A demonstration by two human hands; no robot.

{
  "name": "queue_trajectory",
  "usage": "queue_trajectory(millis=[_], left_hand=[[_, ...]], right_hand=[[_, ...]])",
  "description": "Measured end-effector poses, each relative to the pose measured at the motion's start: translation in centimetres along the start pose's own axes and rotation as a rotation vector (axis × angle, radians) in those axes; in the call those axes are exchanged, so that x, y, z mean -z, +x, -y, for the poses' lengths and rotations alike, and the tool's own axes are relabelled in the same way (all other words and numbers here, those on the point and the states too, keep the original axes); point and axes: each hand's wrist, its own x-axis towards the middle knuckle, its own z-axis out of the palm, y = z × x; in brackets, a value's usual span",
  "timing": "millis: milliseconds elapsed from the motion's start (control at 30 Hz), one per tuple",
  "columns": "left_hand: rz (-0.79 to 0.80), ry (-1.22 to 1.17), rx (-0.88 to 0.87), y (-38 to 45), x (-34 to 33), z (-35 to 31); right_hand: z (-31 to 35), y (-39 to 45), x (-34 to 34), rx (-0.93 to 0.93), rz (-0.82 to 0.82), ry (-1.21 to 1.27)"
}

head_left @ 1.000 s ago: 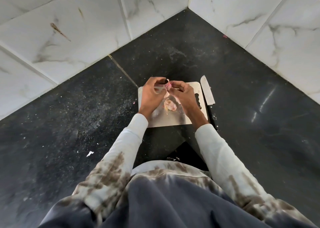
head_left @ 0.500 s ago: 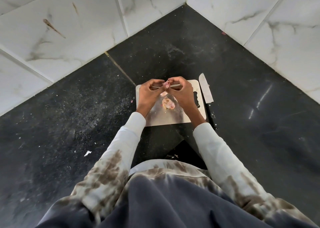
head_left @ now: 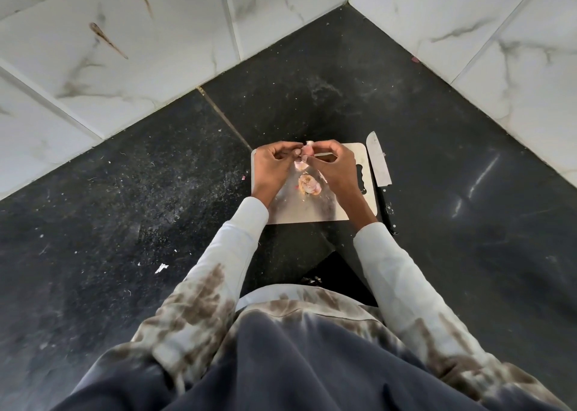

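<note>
1. A small pinkish garlic clove (head_left: 309, 151) was held in the air above the far edge of a flat, silvery, rectangular metal cutting board (head_left: 312, 212), right between the two hands.
2. The right hand (head_left: 335, 168) grasped the clove, its thumb and fingertips curled in and pinching it from the right side.
3. The left hand (head_left: 274, 167) was also curled, and its thumb and forefinger met the clove from the left in a pinch.
4. A pale pink flake of skin (head_left: 300, 165) hung just below the clove, between the two thumbs. Whether it was attached to the clove could not be told.
5. Beneath the hands, near the middle of the board, lay a small heap of garlic pieces with brownish papery skin (head_left: 309, 185).
6. A kitchen knife with a steel blade and a black handle (head_left: 378, 160) lay just beside the board's right edge, roughly parallel to it, with its tip pointing away from the person.
7. The board rested on a black speckled stone counter (head_left: 125, 207), which ran into a corner of white, grey-veined wall tiles (head_left: 93, 51).
8. A few white scraps (head_left: 161, 267) lay on the counter, well to the left of the board.
9. Both arms wore pale long sleeves (head_left: 237, 245) blotched with brown.
</note>
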Motion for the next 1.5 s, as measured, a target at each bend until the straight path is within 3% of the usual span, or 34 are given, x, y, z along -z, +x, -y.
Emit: queue_trajectory(millis=[367,500,633,867,933,1033,1100,1200,1333,1500], left_hand=[[0.075,0.029,0.039,-3.1,1.1,-0.4],[-0.054,-0.054,0.118,-3.0,1.5,-0.6],[-0.074,0.005,0.1,-1.3,0.7,-0.8],[0.053,-0.03,0.121,1.1,-1.1,-1.9],[0.12,-0.191,0.231,1.8,-1.0,-1.2],[0.121,-0.813,0.462,2.0,-0.5,-0.4],[0.091,-0.989,0.538,2.2,0.4,0.1],[0.072,-0.801,0.525,2.5,0.8,0.6],[0.086,-0.198,0.167,2.2,0.2,0.1],[0.197,0.031,-0.009,1.9,-0.2,-1.8]], right_hand=[[0.3,-0.6,1.4,-0.04,0.039,0.063],[0.7,-0.9,1.0,-0.031,0.049,0.057],[0.8,-1.1,0.1,-0.019,0.069,0.058],[1.1,-1.3,0.0,-0.035,-0.013,0.076],[0.9,-1.5,0.2,-0.047,-0.015,0.101],[0.7,-1.8,0.5,-0.058,-0.023,0.137],[0.7,-2.0,0.5,-0.07,-0.024,0.151],[0.7,-2.1,0.5,-0.088,-0.023,0.174],[0.8,-2.3,0.5,-0.093,-0.018,0.191],[0.6,-2.2,0.8,-0.092,-0.049,0.212]])
